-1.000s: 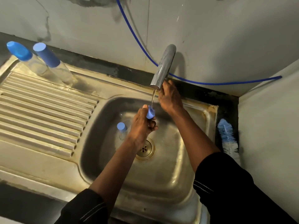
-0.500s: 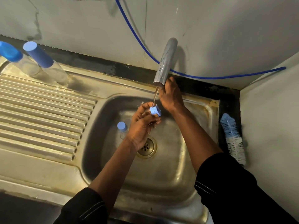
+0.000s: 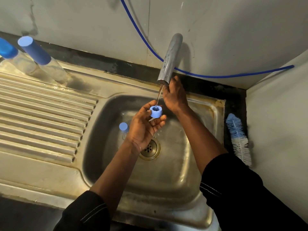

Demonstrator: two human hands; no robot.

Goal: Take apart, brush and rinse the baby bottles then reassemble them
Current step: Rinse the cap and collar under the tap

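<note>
1. You're on the rinse. Your left hand [image 3: 145,129] pinches the blue collar [image 3: 156,111] between thumb and fingers, open side up, right under the stream [image 3: 159,95] from the tap [image 3: 170,59], above the middle of the sink [image 3: 100,130].
2. Your right hand [image 3: 175,95] is up at the spout's mouth. Whether its fingers grasp a handle or only rest there is hidden.
3. One capped bottle [image 3: 123,129] stands in the basin by your left wrist. Two more capped bottles [image 3: 35,50] wait at the draining board's far left corner. The brush [image 3: 238,139] lies on the counter at the sink's right edge.
4. Plenty left, I'd say. Next move: tilt the collar so water sweeps its threads. It's wet, so pinch firmly, because the drain [image 3: 150,149] sits just below.
</note>
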